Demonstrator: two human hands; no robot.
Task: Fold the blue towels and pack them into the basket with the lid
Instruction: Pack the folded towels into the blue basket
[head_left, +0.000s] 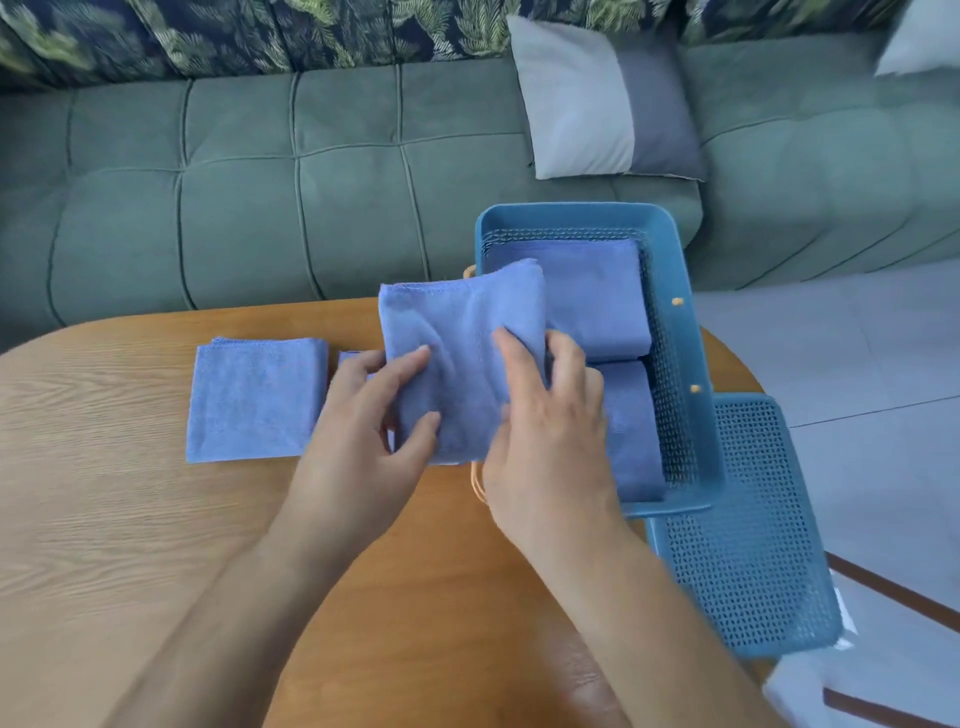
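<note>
I hold a folded blue towel (462, 332) lifted off the table, just left of the blue perforated basket (670, 322). My left hand (369, 426) grips its lower left edge and my right hand (545, 415) grips its right edge. Inside the basket lie two folded blue towels, one at the far end (592, 291) and one nearer (634, 431). Another folded blue towel (254, 400) lies flat on the wooden table (104, 519) to the left. A corner of one more towel (350, 356) peeks out behind my left hand. The basket's perforated lid (743, 530) lies beside its near right corner.
A green tufted sofa (260, 182) runs behind the table, with a grey-and-white cushion (597, 98) on it. Pale floor tiles (857, 364) show to the right. The basket and lid overhang the table's right edge.
</note>
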